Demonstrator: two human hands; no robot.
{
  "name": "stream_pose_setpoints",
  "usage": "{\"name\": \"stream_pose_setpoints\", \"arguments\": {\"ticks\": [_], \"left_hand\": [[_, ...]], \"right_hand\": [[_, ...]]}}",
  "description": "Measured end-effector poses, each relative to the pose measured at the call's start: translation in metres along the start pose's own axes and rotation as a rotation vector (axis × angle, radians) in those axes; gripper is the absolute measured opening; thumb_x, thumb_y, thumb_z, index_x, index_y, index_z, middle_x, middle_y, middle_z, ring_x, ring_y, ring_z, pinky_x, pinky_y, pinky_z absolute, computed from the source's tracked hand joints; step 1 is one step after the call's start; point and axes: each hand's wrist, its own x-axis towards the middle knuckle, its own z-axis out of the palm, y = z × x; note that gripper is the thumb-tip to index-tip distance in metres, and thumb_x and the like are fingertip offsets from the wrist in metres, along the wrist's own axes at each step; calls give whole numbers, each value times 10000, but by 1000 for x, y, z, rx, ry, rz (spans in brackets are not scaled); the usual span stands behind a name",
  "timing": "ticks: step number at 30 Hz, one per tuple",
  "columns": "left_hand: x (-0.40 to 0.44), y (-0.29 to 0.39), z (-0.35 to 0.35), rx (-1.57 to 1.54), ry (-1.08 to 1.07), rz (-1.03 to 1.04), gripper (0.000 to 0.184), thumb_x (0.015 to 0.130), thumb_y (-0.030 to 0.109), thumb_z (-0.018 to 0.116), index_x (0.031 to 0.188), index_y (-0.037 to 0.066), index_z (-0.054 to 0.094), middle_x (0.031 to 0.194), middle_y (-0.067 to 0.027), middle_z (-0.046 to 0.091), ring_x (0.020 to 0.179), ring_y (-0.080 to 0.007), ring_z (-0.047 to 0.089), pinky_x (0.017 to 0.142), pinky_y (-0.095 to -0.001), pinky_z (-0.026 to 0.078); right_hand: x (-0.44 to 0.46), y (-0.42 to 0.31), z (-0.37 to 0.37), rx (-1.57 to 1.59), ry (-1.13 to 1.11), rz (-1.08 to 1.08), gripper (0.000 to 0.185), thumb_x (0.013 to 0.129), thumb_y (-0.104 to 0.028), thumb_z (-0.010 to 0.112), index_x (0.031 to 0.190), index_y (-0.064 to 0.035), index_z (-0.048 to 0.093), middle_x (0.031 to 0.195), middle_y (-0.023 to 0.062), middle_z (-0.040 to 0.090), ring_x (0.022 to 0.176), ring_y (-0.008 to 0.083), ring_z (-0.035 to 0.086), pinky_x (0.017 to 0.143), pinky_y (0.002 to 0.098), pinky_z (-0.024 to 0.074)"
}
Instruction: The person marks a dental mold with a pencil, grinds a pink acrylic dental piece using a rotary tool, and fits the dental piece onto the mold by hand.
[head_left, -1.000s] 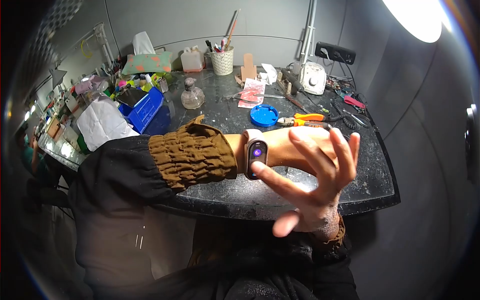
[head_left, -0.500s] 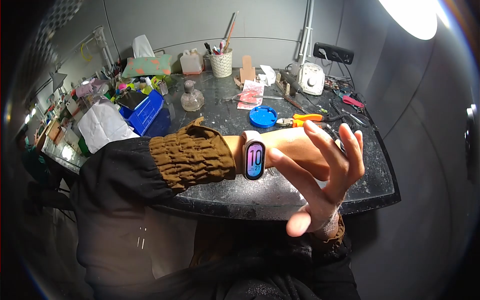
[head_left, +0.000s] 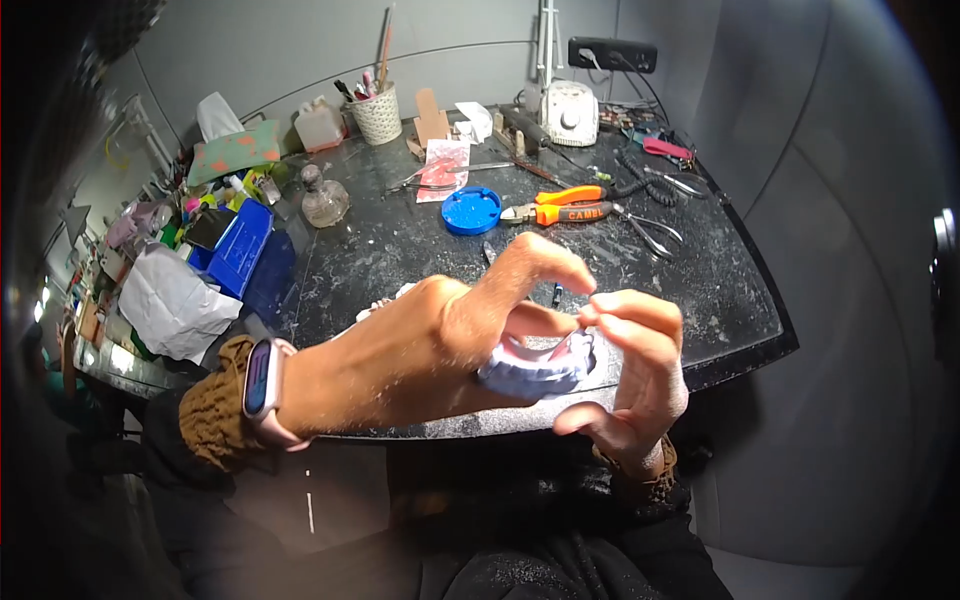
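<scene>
My left hand (head_left: 470,320), with a smart band (head_left: 262,380) on its wrist, holds a bluish-grey dental cast (head_left: 535,377) with a pink inner part. The cast is above the front of the black table. At its right side is my right hand (head_left: 640,365), thumb apart below and fingers curved towards the left fingertips. Those fingertips meet near the top of the cast; whether they pinch something small is not visible. Behind the hands lie orange-handled pliers (head_left: 575,212) and a blue round dish (head_left: 471,211).
Farther back on the black table (head_left: 740,300) are a glass bottle (head_left: 324,200), a pen cup (head_left: 376,115), a red-stained paper (head_left: 443,170) and a white control box (head_left: 570,115). Small pliers (head_left: 650,232) lie right. A blue bin (head_left: 242,250) and crumpled paper (head_left: 172,305) stand left.
My left forearm has turned and moved left, and the dental cast now shows in my left hand. My right hand has left the band area and its fingers have curled. The view has shifted.
</scene>
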Motion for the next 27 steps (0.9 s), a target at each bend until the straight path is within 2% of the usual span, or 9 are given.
{"name": "stream_pose_setpoints", "arguments": {"ticks": [2,3,7,9,11,18,20,21,27], "left_hand": [[-7,-5,5,56,24,-19,552,729,79,718,1142,20,356,949,-139,624,829,-281,659,688,-308,550],[-8,2,3,91,-1,-39,592,679,35,765,1121,-27,376,1048,-129,525,896,-234,649,774,-298,528],[-22,-1,13,-219,170,-252,548,619,41,820,1003,36,429,993,-152,611,957,-198,621,814,-326,518],[-31,-9,11,-277,198,-172,421,637,28,798,949,16,515,1005,-172,619,955,-214,621,781,-331,537],[-44,-14,21,-473,288,-164,336,671,-5,761,950,-12,574,1018,-169,614,987,-234,606,803,-349,539],[-55,-37,38,-535,501,58,484,612,41,803,998,-37,523,985,-215,613,981,-323,608,823,-418,526],[-54,-30,51,-595,669,51,552,594,46,810,1041,-13,491,978,-228,611,974,-335,609,817,-438,526],[-56,-35,55,-562,663,116,608,596,40,806,1068,44,423,979,-243,600,970,-364,605,814,-463,526],[-58,-41,63,-476,729,153,564,634,24,777,1016,78,365,986,-235,585,958,-403,598,810,-475,533]], "right_hand": [[7,-8,1,-94,-124,5,583,599,-271,796,1092,-37,590,1019,118,589,899,243,577,765,339,463],[10,-9,3,-93,-147,-10,558,604,-242,780,1094,-43,599,957,86,614,875,228,577,746,333,456],[1,0,10,79,-72,62,526,586,-143,803,1054,-46,585,915,92,648,832,240,592,729,312,472],[-7,-1,18,219,50,150,499,586,-123,808,1021,-56,574,918,102,652,824,249,597,714,308,484],[-8,6,18,217,43,59,471,594,-126,808,991,-75,560,915,110,649,827,254,600,705,312,493],[-9,10,26,194,-15,1,300,628,-120,779,844,-111,572,978,125,629,845,254,606,689,321,501],[-10,11,29,207,5,-2,284,643,-103,765,850,-110,571,975,132,627,852,259,605,695,328,502],[-11,12,30,215,12,-6,283,648,-93,758,857,-108,569,977,137,624,857,262,604,698,332,502],[-13,17,29,246,-25,-22,347,641,-22,734,927,-90,549,1014,171,603,890,280,590,710,351,509]]}}
